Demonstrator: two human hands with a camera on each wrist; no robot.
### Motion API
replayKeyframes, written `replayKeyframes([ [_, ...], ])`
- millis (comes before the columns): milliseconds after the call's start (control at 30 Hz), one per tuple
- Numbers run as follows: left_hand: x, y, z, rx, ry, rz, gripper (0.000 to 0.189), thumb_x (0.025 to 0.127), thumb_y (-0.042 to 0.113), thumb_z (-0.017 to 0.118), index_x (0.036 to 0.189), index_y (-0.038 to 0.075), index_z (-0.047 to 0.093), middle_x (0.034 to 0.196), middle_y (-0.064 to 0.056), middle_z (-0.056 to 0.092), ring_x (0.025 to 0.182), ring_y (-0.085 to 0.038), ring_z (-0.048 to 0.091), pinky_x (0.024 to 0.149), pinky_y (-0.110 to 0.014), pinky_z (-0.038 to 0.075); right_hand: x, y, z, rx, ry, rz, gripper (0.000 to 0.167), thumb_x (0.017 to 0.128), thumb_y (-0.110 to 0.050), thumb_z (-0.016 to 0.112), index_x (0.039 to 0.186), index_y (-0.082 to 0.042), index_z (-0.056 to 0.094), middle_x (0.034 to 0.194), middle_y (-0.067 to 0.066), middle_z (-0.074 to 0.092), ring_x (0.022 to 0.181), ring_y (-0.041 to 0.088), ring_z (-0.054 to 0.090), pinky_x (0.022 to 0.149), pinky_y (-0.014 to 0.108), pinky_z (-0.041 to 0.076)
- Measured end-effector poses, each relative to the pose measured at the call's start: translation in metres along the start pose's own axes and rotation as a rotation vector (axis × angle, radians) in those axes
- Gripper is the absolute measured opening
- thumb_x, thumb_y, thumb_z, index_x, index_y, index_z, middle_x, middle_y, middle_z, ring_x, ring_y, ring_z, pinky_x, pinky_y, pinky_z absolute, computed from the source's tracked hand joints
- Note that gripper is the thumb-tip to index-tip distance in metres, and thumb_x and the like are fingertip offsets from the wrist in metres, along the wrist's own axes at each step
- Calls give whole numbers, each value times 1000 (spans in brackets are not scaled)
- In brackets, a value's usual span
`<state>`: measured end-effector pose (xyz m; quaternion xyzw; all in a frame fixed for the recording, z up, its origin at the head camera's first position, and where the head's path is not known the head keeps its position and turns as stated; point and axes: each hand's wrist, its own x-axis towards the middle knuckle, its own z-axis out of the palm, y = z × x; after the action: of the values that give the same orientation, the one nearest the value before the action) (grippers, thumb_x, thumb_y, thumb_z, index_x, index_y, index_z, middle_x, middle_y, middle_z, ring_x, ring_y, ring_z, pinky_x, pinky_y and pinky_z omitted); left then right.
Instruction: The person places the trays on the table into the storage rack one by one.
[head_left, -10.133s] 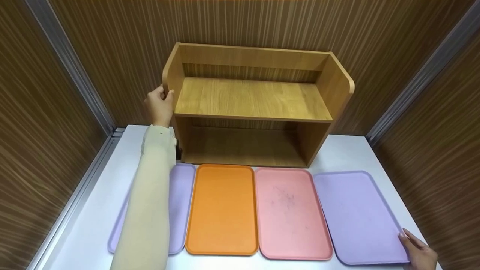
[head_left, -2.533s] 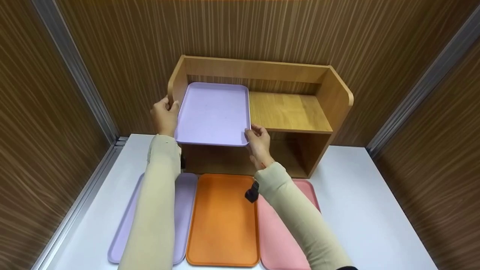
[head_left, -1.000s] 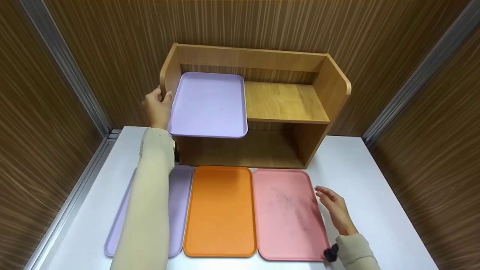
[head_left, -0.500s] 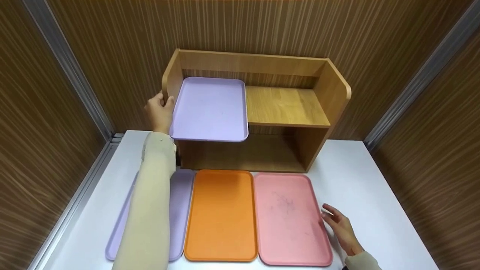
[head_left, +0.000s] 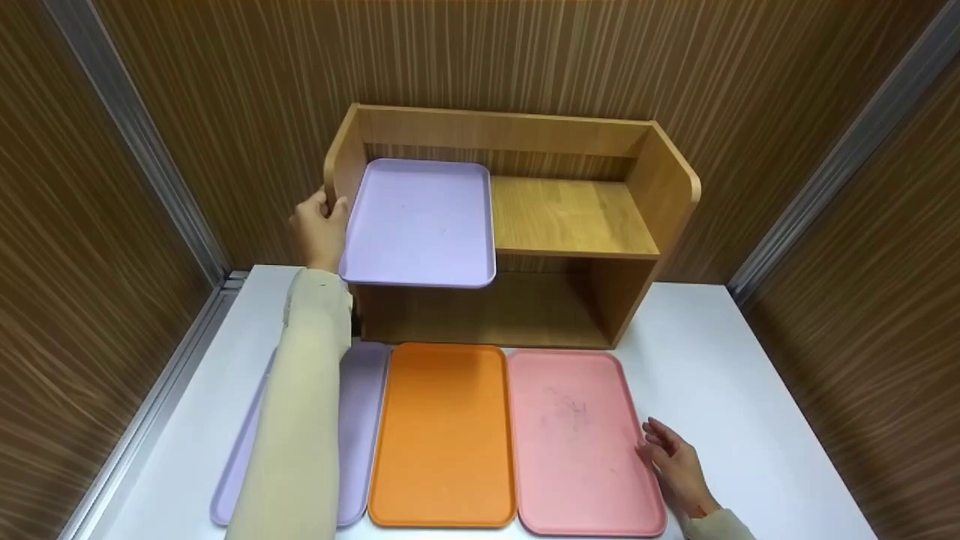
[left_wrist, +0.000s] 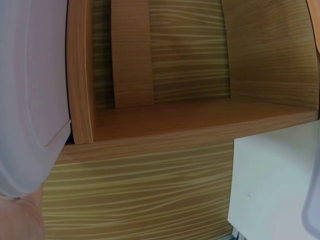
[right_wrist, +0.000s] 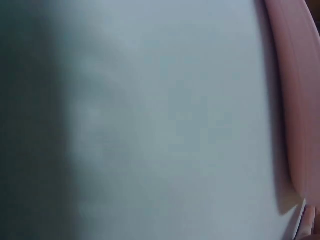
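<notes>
My left hand (head_left: pixel 321 231) grips the left side panel of a two-tier wooden desktop shelf (head_left: pixel 574 217), fingers outside and thumb inside. A purple tray (head_left: pixel 420 225) lies on the left half of the upper board, its front end jutting past the board's front edge. In the left wrist view, part of that tray (left_wrist: pixel 30 85) fills the left side, above a bit of my hand. My right hand (head_left: pixel 681 466) is at the right rim of a pink tray (head_left: pixel 585 442), fingers loosely bent and fingertips right at the edge. The right wrist view shows the pink tray's rim (right_wrist: pixel 302 110) at right.
An orange tray (head_left: pixel 442 435) lies left of the pink one on the white table (head_left: pixel 731 382). Further left, a second purple tray (head_left: pixel 360 431) is partly hidden under my left sleeve. Wood-patterned walls (head_left: pixel 495 52) with metal posts (head_left: pixel 832 161) enclose the table.
The purple tray from the table's right end has been set on the upper board and let go. My right hand has come back down to the pink tray's right edge. My left hand keeps its hold.
</notes>
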<state>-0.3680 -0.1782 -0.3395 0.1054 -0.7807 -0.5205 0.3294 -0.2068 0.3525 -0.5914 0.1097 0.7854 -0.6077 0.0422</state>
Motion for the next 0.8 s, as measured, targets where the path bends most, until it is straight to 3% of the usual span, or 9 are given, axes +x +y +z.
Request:
replayKeyframes([
  [267,0,0,-1,34,5,2,20,91,15,61,101,-1,69,97,-14,69,82,-19,57,75,-30,45,2,0,8,-6,42,-10,55,89,-7,62,137,8,39,125,23,52,93,12,57,76,21,50],
  [500,-1,0,-1,25,-2,5,21,91,15,61,103,-1,69,101,-14,69,86,-20,59,79,-32,47,5,-1,12,-117,65,-41,42,91,0,56,130,11,46,109,21,59,86,17,58,69,24,50],
  [667,-1,0,-1,13,1,9,21,91,14,62,104,-1,69,101,-15,69,85,-20,58,79,-32,47,6,-6,10,-117,33,9,41,96,-7,47,136,4,41,119,19,54,95,18,57,75,25,51],
  [800,1,0,-1,7,5,7,20,91,13,62,101,-2,69,99,-15,68,83,-19,56,77,-30,46,6,-10,7,-51,-2,38,43,99,-14,42,140,-2,37,134,19,45,106,20,57,82,28,51],
])
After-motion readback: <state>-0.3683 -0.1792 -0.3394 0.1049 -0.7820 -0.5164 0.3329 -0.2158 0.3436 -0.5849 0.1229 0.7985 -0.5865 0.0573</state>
